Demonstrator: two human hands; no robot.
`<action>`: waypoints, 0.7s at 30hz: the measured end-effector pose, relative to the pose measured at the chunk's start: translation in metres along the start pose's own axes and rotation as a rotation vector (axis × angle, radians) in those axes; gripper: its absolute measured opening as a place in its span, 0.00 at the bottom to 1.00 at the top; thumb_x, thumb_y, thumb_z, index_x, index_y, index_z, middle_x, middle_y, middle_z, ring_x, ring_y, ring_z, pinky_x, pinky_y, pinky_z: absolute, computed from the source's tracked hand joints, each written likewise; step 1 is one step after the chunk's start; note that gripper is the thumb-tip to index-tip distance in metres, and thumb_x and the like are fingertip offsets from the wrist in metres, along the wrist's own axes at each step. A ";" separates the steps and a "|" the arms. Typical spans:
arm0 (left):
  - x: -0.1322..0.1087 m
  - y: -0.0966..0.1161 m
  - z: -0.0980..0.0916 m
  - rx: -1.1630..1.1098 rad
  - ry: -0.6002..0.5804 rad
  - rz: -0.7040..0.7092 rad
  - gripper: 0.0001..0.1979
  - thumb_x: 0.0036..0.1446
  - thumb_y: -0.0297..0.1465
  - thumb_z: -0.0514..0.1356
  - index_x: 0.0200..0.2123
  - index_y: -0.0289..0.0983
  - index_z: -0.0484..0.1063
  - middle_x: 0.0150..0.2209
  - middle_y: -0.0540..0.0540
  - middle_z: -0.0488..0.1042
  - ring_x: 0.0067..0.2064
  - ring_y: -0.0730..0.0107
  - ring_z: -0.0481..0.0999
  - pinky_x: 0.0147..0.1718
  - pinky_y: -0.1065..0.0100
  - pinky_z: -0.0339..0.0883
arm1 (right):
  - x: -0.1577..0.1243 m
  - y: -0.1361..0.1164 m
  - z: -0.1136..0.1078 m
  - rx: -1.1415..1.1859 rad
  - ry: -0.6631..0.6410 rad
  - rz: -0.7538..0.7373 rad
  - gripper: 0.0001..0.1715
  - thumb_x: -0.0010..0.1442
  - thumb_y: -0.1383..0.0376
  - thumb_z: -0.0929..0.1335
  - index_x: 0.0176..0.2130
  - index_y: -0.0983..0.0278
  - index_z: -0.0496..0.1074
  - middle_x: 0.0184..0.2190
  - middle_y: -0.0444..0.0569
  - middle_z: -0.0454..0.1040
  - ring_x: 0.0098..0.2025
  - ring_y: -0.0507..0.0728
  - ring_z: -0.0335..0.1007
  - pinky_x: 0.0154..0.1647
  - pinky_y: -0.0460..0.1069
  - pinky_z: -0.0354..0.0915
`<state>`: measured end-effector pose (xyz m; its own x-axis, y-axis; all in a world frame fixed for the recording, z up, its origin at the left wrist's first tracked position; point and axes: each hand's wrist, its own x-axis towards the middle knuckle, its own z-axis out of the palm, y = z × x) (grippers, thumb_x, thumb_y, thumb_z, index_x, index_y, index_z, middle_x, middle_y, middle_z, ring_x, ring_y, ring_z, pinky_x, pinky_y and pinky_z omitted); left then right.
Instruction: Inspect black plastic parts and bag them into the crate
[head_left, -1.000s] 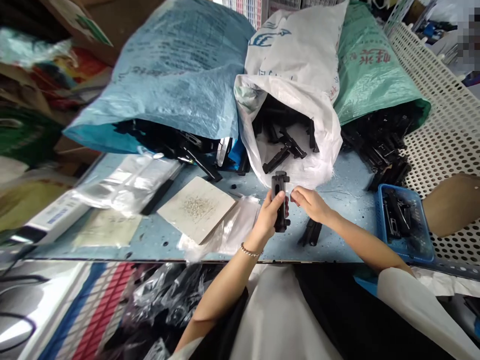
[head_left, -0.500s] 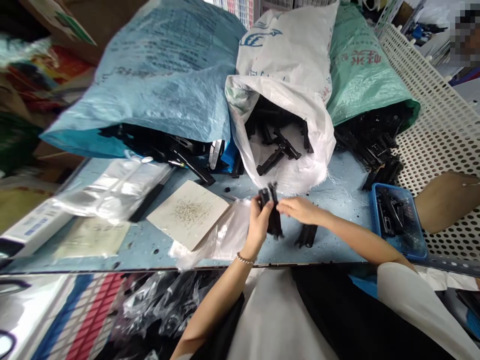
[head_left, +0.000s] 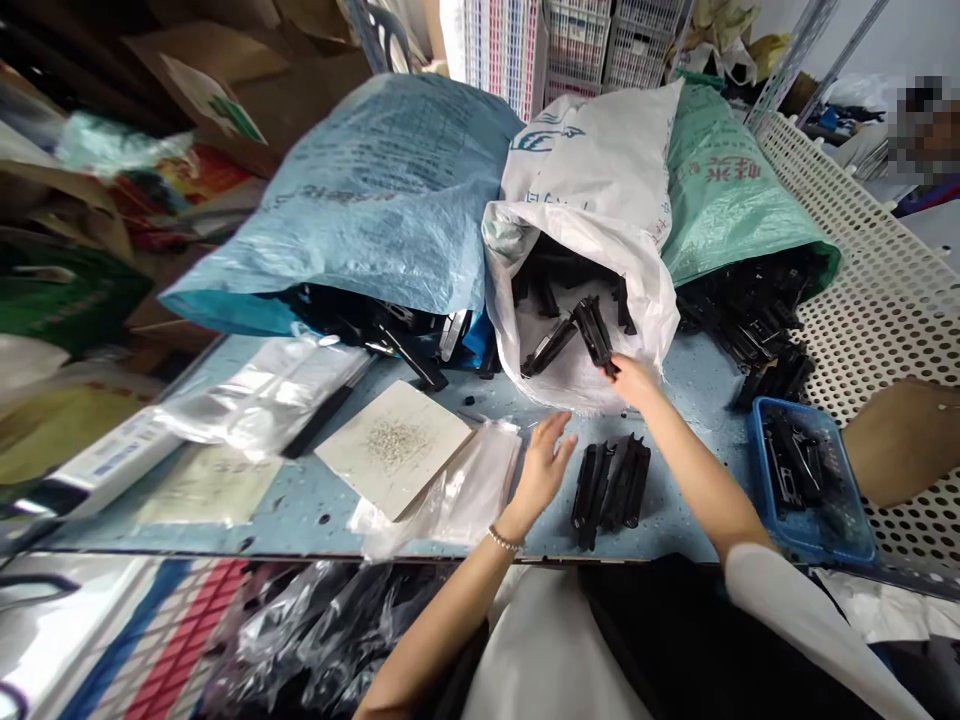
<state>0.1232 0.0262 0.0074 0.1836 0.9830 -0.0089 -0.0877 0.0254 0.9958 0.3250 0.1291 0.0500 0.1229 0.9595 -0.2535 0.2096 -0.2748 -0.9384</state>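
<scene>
My right hand [head_left: 634, 382] reaches to the mouth of a white woven sack [head_left: 517, 345], its fingers closed on the near end of a long black part [head_left: 592, 328]. Another black part [head_left: 547, 347] lies just left of it on the sack's lip, and more sit in the dark opening. Over the table, my left hand [head_left: 543, 465] is open, fingers spread, holding nothing. To its right, several similar black parts [head_left: 611, 488] stand side by side on the blue tabletop [head_left: 690, 450]. The parts' exact kind cannot be made out.
A blue sack [head_left: 352, 210] and a green sack [head_left: 742, 190] spill black parts on either side. At left lie a pale square board [head_left: 397, 445] and clear plastic bags [head_left: 262, 390]. A blue basket [head_left: 862, 520] with parts stands right, beside a perforated white panel [head_left: 915, 310].
My left hand has let go of the black parts, now standing in a group on the table. My right hand has moved forward to the white sack and taken hold of a part.
</scene>
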 end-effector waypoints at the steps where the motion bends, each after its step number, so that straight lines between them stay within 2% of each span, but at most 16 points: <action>1: 0.008 0.008 0.000 -0.156 0.000 -0.032 0.27 0.59 0.49 0.66 0.58 0.45 0.73 0.61 0.39 0.71 0.64 0.52 0.68 0.67 0.48 0.55 | -0.021 0.009 0.002 0.032 -0.042 0.019 0.13 0.68 0.57 0.63 0.41 0.63 0.70 0.34 0.50 0.76 0.35 0.55 0.71 0.33 0.48 0.68; 3: 0.024 0.025 0.005 -0.467 -0.033 -0.106 0.34 0.54 0.53 0.68 0.59 0.45 0.70 0.60 0.40 0.72 0.60 0.56 0.73 0.61 0.53 0.64 | -0.063 0.026 0.006 0.108 -0.156 0.072 0.16 0.67 0.53 0.65 0.39 0.63 0.70 0.32 0.51 0.76 0.31 0.55 0.70 0.29 0.49 0.67; 4: 0.029 0.033 0.007 -0.578 -0.061 -0.143 0.36 0.51 0.53 0.70 0.59 0.45 0.70 0.57 0.41 0.74 0.56 0.57 0.75 0.57 0.55 0.68 | -0.082 0.032 0.006 0.172 -0.255 0.094 0.19 0.66 0.50 0.65 0.38 0.64 0.71 0.32 0.53 0.76 0.32 0.56 0.71 0.30 0.50 0.68; 6: 0.032 0.045 0.013 -0.654 -0.117 -0.209 0.34 0.49 0.52 0.71 0.54 0.41 0.72 0.48 0.43 0.78 0.45 0.61 0.79 0.44 0.62 0.73 | -0.110 0.037 0.002 0.177 -0.353 0.051 0.26 0.67 0.45 0.63 0.38 0.64 0.72 0.33 0.54 0.77 0.34 0.58 0.72 0.34 0.52 0.69; 7: 0.030 0.050 0.015 -0.637 -0.136 -0.234 0.31 0.50 0.51 0.72 0.51 0.39 0.73 0.43 0.45 0.78 0.40 0.64 0.78 0.38 0.65 0.72 | -0.119 0.034 -0.003 0.107 -0.321 -0.018 0.28 0.68 0.43 0.62 0.38 0.64 0.73 0.34 0.54 0.77 0.37 0.58 0.72 0.38 0.53 0.69; 8: 0.026 0.054 0.016 -0.604 -0.141 -0.249 0.28 0.50 0.49 0.72 0.47 0.38 0.74 0.38 0.46 0.78 0.35 0.67 0.76 0.34 0.67 0.70 | -0.123 0.028 -0.008 -0.010 -0.235 -0.118 0.29 0.69 0.42 0.61 0.38 0.63 0.73 0.35 0.53 0.76 0.39 0.59 0.72 0.42 0.55 0.69; 10: 0.016 0.058 0.018 -0.531 -0.139 -0.259 0.22 0.51 0.46 0.72 0.40 0.36 0.74 0.33 0.49 0.75 0.31 0.72 0.72 0.30 0.70 0.66 | -0.124 0.011 -0.018 -0.289 -0.034 -0.352 0.27 0.71 0.44 0.60 0.38 0.61 0.72 0.37 0.53 0.75 0.43 0.60 0.70 0.49 0.57 0.67; 11: 0.010 0.058 0.019 -0.501 -0.147 -0.266 0.21 0.51 0.45 0.72 0.38 0.36 0.73 0.31 0.50 0.74 0.30 0.73 0.71 0.30 0.70 0.65 | -0.121 0.001 -0.021 -0.412 0.021 -0.458 0.24 0.72 0.45 0.60 0.38 0.60 0.71 0.38 0.53 0.75 0.44 0.61 0.69 0.51 0.58 0.66; 13: 0.001 0.057 0.021 -0.455 -0.161 -0.287 0.20 0.52 0.45 0.71 0.37 0.37 0.72 0.29 0.51 0.73 0.28 0.73 0.70 0.29 0.70 0.64 | -0.112 -0.015 -0.019 -0.540 0.004 -0.588 0.22 0.71 0.46 0.61 0.37 0.60 0.69 0.37 0.52 0.73 0.45 0.62 0.66 0.51 0.58 0.65; 15: -0.003 0.055 0.022 -0.405 -0.144 -0.287 0.20 0.52 0.46 0.71 0.37 0.37 0.72 0.28 0.52 0.72 0.28 0.72 0.69 0.28 0.70 0.63 | -0.103 -0.023 -0.008 -0.468 -0.107 -0.536 0.24 0.71 0.46 0.60 0.34 0.60 0.66 0.33 0.50 0.70 0.40 0.60 0.66 0.46 0.56 0.65; 18: -0.003 0.054 0.016 -0.330 -0.048 -0.242 0.22 0.50 0.46 0.72 0.39 0.38 0.73 0.28 0.52 0.72 0.28 0.72 0.69 0.29 0.70 0.63 | -0.097 -0.020 0.011 -0.171 -0.250 -0.255 0.31 0.71 0.41 0.55 0.33 0.60 0.65 0.28 0.45 0.66 0.29 0.55 0.62 0.32 0.51 0.62; 19: -0.001 0.055 0.013 -0.317 -0.024 -0.243 0.22 0.50 0.47 0.72 0.39 0.38 0.73 0.27 0.52 0.72 0.28 0.72 0.69 0.29 0.70 0.63 | -0.099 -0.018 0.015 -0.120 -0.287 -0.209 0.32 0.72 0.40 0.54 0.34 0.60 0.66 0.27 0.45 0.66 0.28 0.54 0.61 0.31 0.50 0.61; 20: 0.001 0.056 0.009 -0.317 -0.006 -0.257 0.22 0.50 0.48 0.72 0.38 0.37 0.73 0.27 0.52 0.72 0.28 0.73 0.69 0.28 0.71 0.63 | -0.104 -0.016 0.018 -0.124 -0.322 -0.225 0.32 0.72 0.40 0.54 0.34 0.61 0.66 0.27 0.45 0.66 0.28 0.54 0.61 0.31 0.50 0.61; 21: 0.003 0.058 0.004 -0.328 0.007 -0.281 0.22 0.51 0.49 0.71 0.36 0.37 0.73 0.26 0.51 0.72 0.27 0.73 0.70 0.28 0.71 0.63 | -0.110 -0.015 0.019 -0.185 -0.355 -0.302 0.32 0.72 0.41 0.55 0.35 0.61 0.67 0.29 0.46 0.68 0.30 0.55 0.63 0.34 0.51 0.62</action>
<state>0.1230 0.0294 0.0653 0.2385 0.9307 -0.2774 -0.3421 0.3478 0.8729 0.2898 0.0291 0.0874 -0.3010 0.9509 -0.0716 0.3571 0.0428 -0.9331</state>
